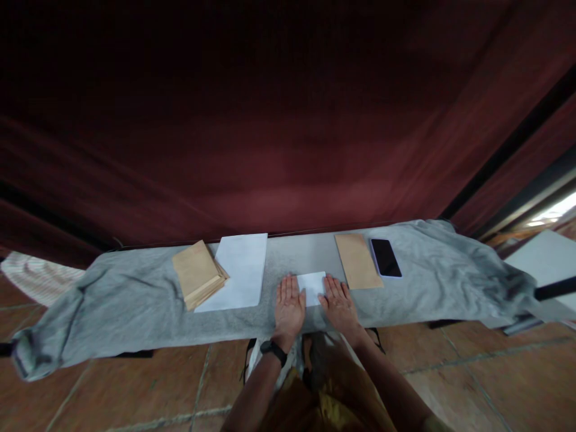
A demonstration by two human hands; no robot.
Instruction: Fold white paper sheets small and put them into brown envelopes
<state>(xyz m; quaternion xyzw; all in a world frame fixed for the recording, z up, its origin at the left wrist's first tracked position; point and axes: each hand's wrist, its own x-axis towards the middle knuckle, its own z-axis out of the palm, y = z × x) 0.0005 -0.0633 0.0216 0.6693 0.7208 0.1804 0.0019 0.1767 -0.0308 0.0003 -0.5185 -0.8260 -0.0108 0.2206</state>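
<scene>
Cloth (139, 306), grey and rumpled, covers a long narrow surface, with a large rectangular white paper sheet (240, 270) on it. Left hand (289, 312) and right hand (341, 307) flank a small white rectangular paper piece (312, 285), which lies flat on the cloth, its left edge at the left thumb, its right edge at the right fingers. Both hands rest palm down, fingers extended forward, thumbs spread inward, pinching nothing; the right hand slants leftward. One black wristwatch (274, 353) circles the left wrist.
</scene>
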